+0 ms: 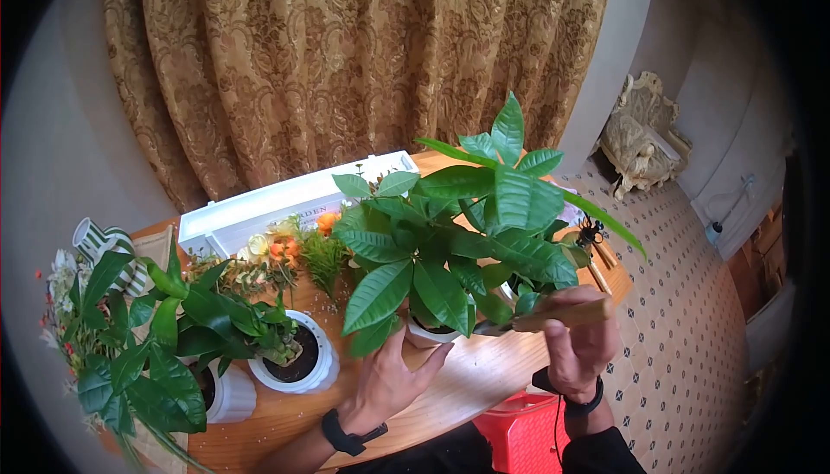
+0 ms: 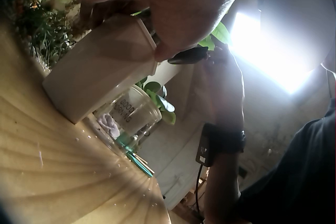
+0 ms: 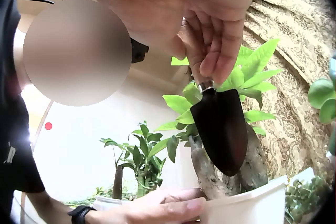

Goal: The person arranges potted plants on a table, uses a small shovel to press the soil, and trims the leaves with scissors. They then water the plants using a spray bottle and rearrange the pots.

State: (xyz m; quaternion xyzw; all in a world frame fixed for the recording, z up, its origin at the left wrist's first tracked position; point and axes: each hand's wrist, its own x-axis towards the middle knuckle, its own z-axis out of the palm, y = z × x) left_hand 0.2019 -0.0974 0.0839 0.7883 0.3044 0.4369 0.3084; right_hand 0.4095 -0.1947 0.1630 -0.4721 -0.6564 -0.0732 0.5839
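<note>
A leafy green potted plant (image 1: 415, 288) with thick stems stands in a white square pot (image 2: 94, 71) near the front edge of the wooden table. My left hand (image 1: 393, 379) holds this pot at its side, the thumb (image 2: 167, 48) lying along the rim. In my right hand (image 1: 584, 344) is a small hand trowel, gripped by its wooden handle (image 1: 571, 314). The trowel's black blade (image 3: 220, 132) points down in front of the stems, over the pot's opening. Leaves hide much of the pot in the head view.
Left on the table (image 1: 467, 374) are two round white pots (image 1: 328, 374) with plants and a green-striped pot (image 1: 130, 258). A white planter box (image 1: 285, 206) stands behind orange and cream flowers (image 1: 281, 249). Close by is a clear printed cup (image 2: 142, 108). A red stool (image 1: 527, 431) is below.
</note>
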